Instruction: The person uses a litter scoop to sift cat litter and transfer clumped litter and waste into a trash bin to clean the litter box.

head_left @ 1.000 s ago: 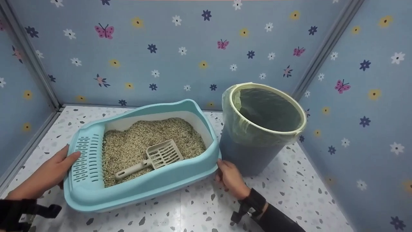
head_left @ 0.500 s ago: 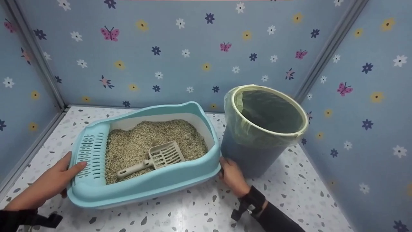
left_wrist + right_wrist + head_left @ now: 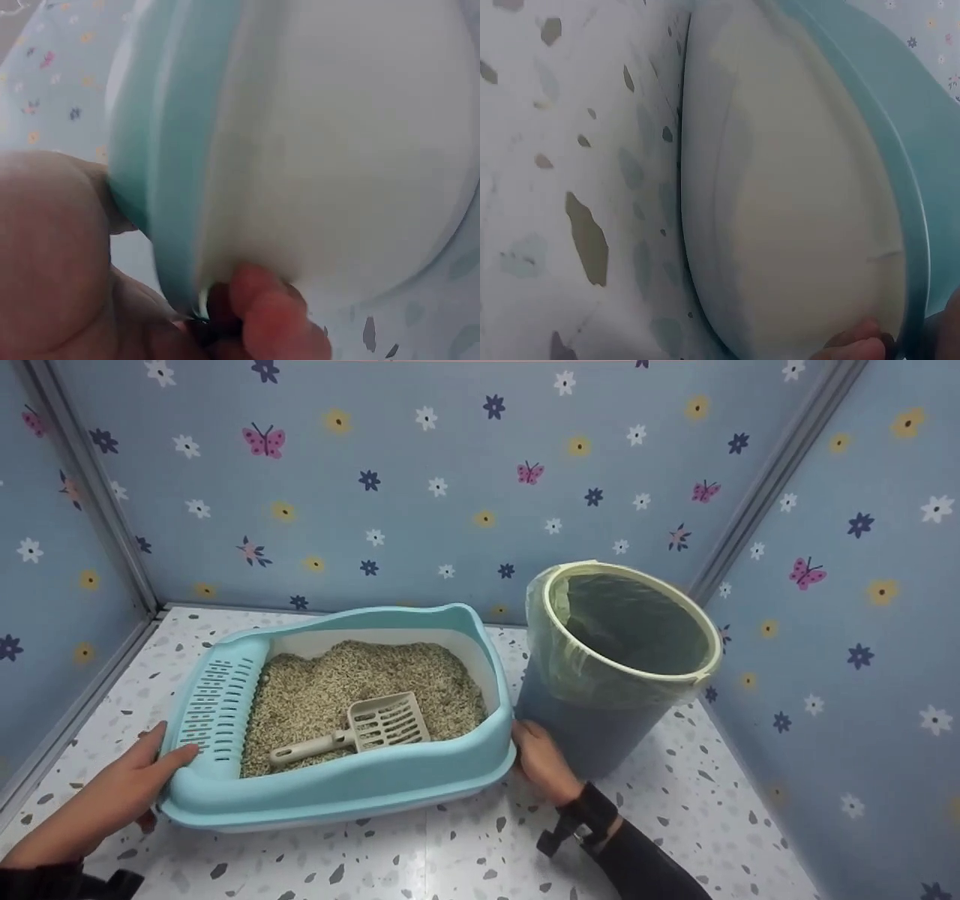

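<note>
Gripping litter box (image 3: pixel 345 781): left hand (image 3: pixel 133 776) at 8 o'clock, right hand (image 3: pixel 545 761) at 4; grasp done, release likely remains.

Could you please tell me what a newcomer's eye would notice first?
Probably the oblong turquoise plastic tray, held at its ends by the left grip and right grip. Inside, a beige slotted plastic scoop rests on brown granular litter. Right of it stands a round blue bin with a yellowish liner.
</note>
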A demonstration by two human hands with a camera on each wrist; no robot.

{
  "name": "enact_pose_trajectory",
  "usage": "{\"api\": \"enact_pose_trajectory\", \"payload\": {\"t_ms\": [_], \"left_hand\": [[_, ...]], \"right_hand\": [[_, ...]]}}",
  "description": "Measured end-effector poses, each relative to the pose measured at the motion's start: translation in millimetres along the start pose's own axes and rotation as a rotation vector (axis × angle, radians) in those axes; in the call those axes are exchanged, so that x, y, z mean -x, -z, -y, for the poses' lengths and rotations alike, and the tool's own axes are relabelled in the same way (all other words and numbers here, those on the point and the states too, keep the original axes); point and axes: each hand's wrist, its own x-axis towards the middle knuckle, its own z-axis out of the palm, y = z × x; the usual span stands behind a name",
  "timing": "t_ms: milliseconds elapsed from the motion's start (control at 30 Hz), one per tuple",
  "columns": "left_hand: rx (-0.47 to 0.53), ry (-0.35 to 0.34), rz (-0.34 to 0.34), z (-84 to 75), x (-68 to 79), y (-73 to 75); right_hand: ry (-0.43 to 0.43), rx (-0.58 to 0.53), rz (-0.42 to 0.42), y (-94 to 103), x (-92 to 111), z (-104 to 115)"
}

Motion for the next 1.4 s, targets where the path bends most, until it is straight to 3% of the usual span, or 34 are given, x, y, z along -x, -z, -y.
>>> {"api": "enact_pose_trajectory", "payload": {"t_ms": [100,233,367,567,667,833,900,1000,1200,1400], "left_hand": [[0.014,0.023,-0.02,-3.8,7.9,-6.4],[0.025,0.027,-0.046,-4.4,11.5,-9.1],[0.033,0.039,-0.073,-2.6,9.2,-6.5],[0.064,0.037,-0.097,-0.2,2.9,-0.5],[0.063,0.066,-0.108,-6.5,11.2,-8.0],[0.05,0.096,-0.148,-16.6,31.9,-32.6],[0.054,0.083,-0.171,-16.4,36.8,-40.4],[0.043,0.081,-0.187,-14.6,35.7,-40.9],[0.012,0.076,-0.151,-10.0,24.0,-29.8],[0.025,0.04,-0.178,-8.7,14.5,-20.8]], "right_hand": [[0.003,-0.042,0.021,2.1,-9,-3],[0.027,0.016,0.053,5.6,-10,-4],[0.042,0.069,0.094,8.4,-5,-3],[0.021,0.038,0.19,13.4,-2,-1],[0.003,0.024,0.188,15.7,-15,0],[0.031,0.012,0.184,14.6,-41,-3],[0.038,0.025,0.185,14.6,-46,-4],[0.036,0.058,0.169,15.0,-46,-4],[0.068,0.163,0.123,16.5,-37,-9],[0.033,0.062,0.202,17.1,-19,-5]]}}
